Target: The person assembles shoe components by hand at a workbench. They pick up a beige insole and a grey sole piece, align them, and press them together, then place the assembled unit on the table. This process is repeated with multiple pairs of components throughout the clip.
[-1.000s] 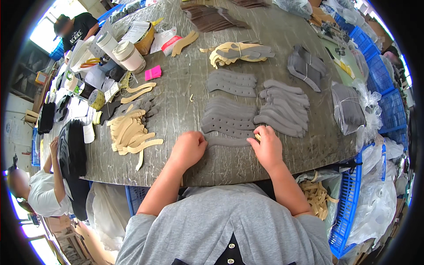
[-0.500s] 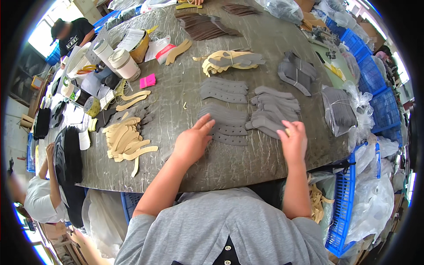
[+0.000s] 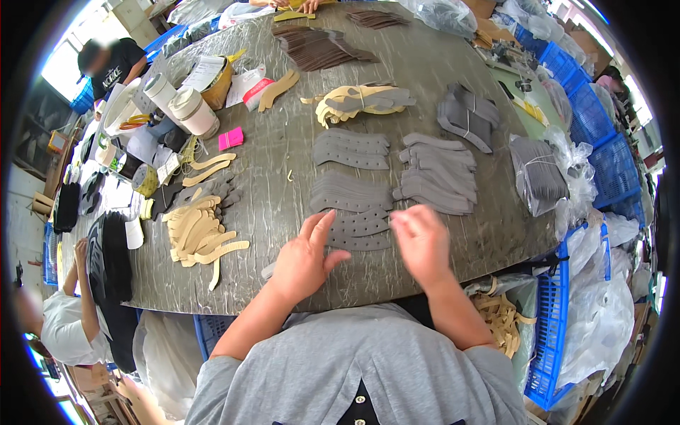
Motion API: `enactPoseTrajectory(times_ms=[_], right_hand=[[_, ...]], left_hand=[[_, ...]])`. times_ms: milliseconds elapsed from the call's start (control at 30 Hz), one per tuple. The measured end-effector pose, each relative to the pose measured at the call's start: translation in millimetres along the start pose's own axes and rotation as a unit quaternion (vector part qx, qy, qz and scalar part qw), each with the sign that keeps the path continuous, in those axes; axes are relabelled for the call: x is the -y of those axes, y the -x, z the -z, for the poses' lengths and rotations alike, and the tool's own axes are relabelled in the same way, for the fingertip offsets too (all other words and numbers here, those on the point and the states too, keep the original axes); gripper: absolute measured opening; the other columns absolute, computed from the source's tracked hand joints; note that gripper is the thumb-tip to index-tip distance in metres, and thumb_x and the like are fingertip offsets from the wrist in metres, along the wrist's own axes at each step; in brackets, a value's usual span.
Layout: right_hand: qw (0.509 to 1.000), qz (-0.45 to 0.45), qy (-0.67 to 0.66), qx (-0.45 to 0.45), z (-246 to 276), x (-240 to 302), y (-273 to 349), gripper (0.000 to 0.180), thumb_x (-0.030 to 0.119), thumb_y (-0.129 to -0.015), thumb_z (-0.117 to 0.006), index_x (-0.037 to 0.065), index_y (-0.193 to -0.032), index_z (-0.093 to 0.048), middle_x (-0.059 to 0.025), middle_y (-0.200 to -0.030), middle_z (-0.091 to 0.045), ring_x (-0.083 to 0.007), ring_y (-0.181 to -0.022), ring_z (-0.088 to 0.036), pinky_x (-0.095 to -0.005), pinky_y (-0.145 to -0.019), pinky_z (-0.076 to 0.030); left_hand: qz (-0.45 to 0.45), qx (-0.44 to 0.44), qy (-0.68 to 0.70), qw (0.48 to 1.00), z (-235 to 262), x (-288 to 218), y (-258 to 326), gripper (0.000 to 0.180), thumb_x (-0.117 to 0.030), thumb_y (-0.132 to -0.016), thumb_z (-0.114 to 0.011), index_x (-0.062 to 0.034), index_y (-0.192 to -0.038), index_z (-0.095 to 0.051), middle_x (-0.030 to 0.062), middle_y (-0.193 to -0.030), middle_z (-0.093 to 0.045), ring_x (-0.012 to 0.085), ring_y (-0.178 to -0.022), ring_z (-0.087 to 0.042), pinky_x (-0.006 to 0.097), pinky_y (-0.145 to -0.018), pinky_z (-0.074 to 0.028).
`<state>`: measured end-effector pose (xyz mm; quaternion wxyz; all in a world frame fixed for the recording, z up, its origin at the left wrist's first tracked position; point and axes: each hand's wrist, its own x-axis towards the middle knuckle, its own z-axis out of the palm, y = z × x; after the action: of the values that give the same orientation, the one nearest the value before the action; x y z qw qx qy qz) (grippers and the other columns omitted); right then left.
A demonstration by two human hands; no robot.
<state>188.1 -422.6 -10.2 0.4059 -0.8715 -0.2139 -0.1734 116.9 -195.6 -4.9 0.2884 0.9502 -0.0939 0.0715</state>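
Observation:
Just below the middle of the table lies a fanned row of grey curved strips with punched holes [image 3: 350, 191]. Its nearest strips [image 3: 361, 243] lie by my hands. My left hand [image 3: 301, 262] is at their left end, fingers stretched out and thumb apart, fingertips at the strips' edge. At the right end is my right hand [image 3: 423, 248], slightly blurred, its fingers curled together in a pinch. Whatever sits between those fingertips is hidden. Another fanned row of holed grey strips [image 3: 350, 150] lies farther off, and plain grey strips [image 3: 438, 177] are fanned to the right.
Cream strips [image 3: 195, 230] are heaped at left, near a pink pad [image 3: 231, 138] and white jars [image 3: 195, 112]. Tied bundles of cream [image 3: 358, 103] and grey [image 3: 467, 117] pieces lie farther back. A bagged bundle [image 3: 538, 173] is at right. Blue crates [image 3: 549, 333] flank the table; other people work nearby.
My right hand has moved left and nearer, from the plain strips to the holed strips' right end. My left hand has drawn slightly nearer. The nearest holed strips have spread apart.

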Motion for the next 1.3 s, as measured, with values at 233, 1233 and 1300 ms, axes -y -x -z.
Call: enactPoseTrajectory(times_ms=[233, 1233, 1300], right_hand=[[0.860, -0.153, -0.388, 0.295, -25.0, 43.1, 11.4, 0.015, 0.008, -0.087, -0.064, 0.000, -0.099, -0.069, -0.0096, -0.082, -0.070, -0.0158, -0.070, -0.063, -0.0297, -0.064, -0.050], [0.859, -0.308, -0.401, -0.082, 34.2, -50.2, -9.1, 0.016, 0.004, -0.087, -0.065, 0.009, -0.100, -0.057, 0.0055, -0.065, -0.044, -0.0047, -0.055, -0.044, -0.0208, -0.050, -0.038], [0.857, -0.337, -0.376, 0.098, 36.1, -37.0, 3.0, 0.023, 0.000, -0.085, -0.068, 0.007, -0.104, -0.058, 0.0064, -0.067, -0.048, -0.0039, -0.057, -0.048, -0.0202, -0.052, -0.042]], left_hand=[[-0.156, -0.018, 0.028, 0.987, 1.2, -23.0, -8.3, 0.095, -0.064, -0.077, -0.057, -0.0027, -0.145, -0.033, 0.0186, -0.125, -0.048, 0.0324, -0.084, -0.065, 0.038, -0.065, -0.057], [0.275, -0.052, 0.363, 0.889, 51.3, 31.1, 9.4, 0.005, -0.003, -0.082, -0.071, -0.0009, -0.080, -0.067, -0.0015, -0.065, -0.060, 0.0038, -0.055, -0.051, 0.019, -0.049, -0.038], [0.289, -0.029, 0.384, 0.877, 45.6, 34.6, 10.0, 0.006, -0.005, -0.082, -0.071, -0.0009, -0.080, -0.067, -0.0019, -0.065, -0.060, 0.0035, -0.053, -0.050, 0.019, -0.048, -0.037]])
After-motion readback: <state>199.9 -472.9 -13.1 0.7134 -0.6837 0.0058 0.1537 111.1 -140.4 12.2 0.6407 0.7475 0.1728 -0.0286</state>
